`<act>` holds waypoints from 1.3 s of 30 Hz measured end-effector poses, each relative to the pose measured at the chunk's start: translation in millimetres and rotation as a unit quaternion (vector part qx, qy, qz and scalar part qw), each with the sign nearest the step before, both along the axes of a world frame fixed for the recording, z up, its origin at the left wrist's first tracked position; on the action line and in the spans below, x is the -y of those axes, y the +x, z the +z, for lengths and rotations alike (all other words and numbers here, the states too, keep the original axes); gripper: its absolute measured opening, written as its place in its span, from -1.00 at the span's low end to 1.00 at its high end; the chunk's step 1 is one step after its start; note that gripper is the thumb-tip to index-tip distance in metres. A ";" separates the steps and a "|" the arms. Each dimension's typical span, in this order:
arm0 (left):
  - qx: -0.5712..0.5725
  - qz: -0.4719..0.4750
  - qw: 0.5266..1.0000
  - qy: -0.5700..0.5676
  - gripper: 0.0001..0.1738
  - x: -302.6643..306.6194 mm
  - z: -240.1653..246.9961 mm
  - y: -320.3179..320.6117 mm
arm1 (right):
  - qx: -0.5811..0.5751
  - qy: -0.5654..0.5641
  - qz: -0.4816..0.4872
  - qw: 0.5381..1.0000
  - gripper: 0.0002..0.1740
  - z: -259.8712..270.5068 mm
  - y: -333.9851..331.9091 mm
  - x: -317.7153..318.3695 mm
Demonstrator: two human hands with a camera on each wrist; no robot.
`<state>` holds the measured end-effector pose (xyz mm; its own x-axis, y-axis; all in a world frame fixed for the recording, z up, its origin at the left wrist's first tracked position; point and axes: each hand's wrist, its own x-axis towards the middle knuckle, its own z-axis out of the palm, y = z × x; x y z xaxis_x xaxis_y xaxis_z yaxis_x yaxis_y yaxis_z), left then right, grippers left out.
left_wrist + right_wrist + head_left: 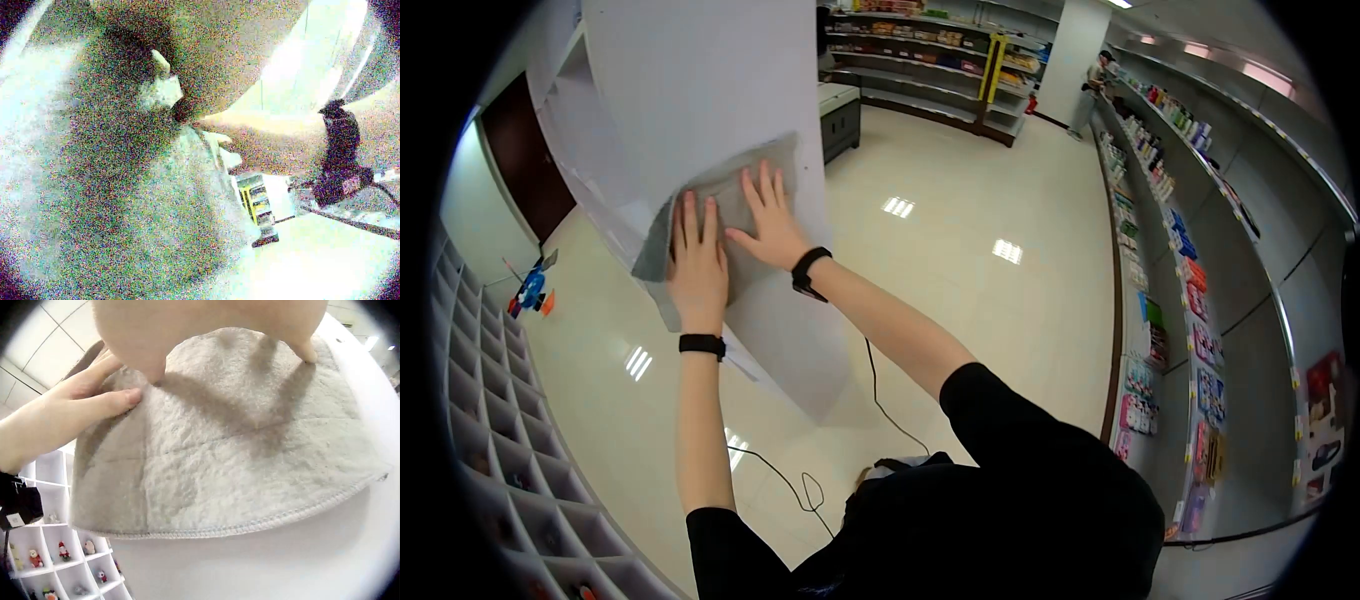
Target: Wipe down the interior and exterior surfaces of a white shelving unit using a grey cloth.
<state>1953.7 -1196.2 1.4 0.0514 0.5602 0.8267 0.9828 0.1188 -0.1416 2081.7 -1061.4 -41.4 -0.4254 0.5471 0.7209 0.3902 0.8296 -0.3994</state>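
Note:
A grey cloth [735, 185] lies spread against the side of a tall white panel [700, 80], its left part bending around the panel's edge. My left hand [698, 270] rests on the cloth near that edge, fingers extended upward. To its right my right hand [772, 222] presses on the cloth with fingers spread. In the right wrist view the cloth [250, 462] shows a stitched hem and fold creases, with the left hand [75, 409] at its left side. The left wrist view is very grainy; the cloth [181, 212] fills much of it.
White cubbies [510, 430] holding small figures run along the left. Stocked shelves [1190, 300] line the right, with a person [1090, 90] standing by them. Black cables [880, 395] lie on the floor below the panel. A dark cabinet [840, 125] stands behind it.

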 end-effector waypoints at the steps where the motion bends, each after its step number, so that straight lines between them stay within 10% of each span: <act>1: -0.003 0.013 1.000 0.005 -0.16 -2.1 -1.5 0.6 | -0.006 0.006 0.007 1.000 0.24 0.9 -0.3 -3.7; 26: -0.144 0.230 0.962 0.010 -0.10 -35.8 64.5 7.2 | -0.048 0.221 -0.027 0.974 0.24 77.5 1.1 -78.5; 39: -0.226 0.171 0.949 0.136 -0.13 -57.8 127.5 -6.2 | -0.137 0.256 -0.011 0.957 0.27 147.4 -0.6 -101.8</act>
<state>1947.5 -1138.4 129.0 0.2897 0.3774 0.8796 0.7259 0.5123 -0.4589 2081.1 -959.6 106.0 -0.1745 0.0997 0.9796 0.3480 0.9369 -0.0334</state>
